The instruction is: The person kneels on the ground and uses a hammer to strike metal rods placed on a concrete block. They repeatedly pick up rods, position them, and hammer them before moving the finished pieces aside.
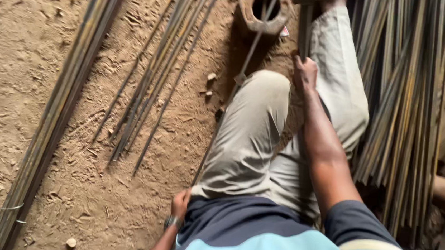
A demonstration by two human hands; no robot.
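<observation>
Thin steel rod (pixel 236 84): runs from the near left, beside the person's left thigh, up and far to a rusty ring-shaped fixture (pixel 264 9) standing on the dirt floor (pixel 36 73); it passes across or through the ring's opening, which of the two I cannot tell.

Left to right:
- Far left, a long tied bundle of bars (pixel 54 112) lies diagonally on the ground. Just right of it, a loose fan of thinner rods (pixel 155 77), none of them touched.
- Left hand (pixel 180 203), low in frame, is closed around the near end of the thin steel rod; fingers curled, a wrist band just below it.
- Right hand (pixel 305 73), arm stretched far, is wrapped about a dark upright handle or bar (pixel 305 25) whose top meets a crosspiece at the frame edge.
- Right side, a dense stack of stock bars (pixel 404 102), with timber beyond.

Progress, as judged: the rod appears seated in the fixture with both hands in place, so set-up looks done. No fresh bend shows along the visible length, so shaping seems still ahead.

Hidden or unclear: the rod's middle stretch disappears behind the knee. The handle's top and the far foot are cut off. The fixture's base lies in shadow. Motion blur softens the stack, and the fingertips of both hands are not clearly seen.
</observation>
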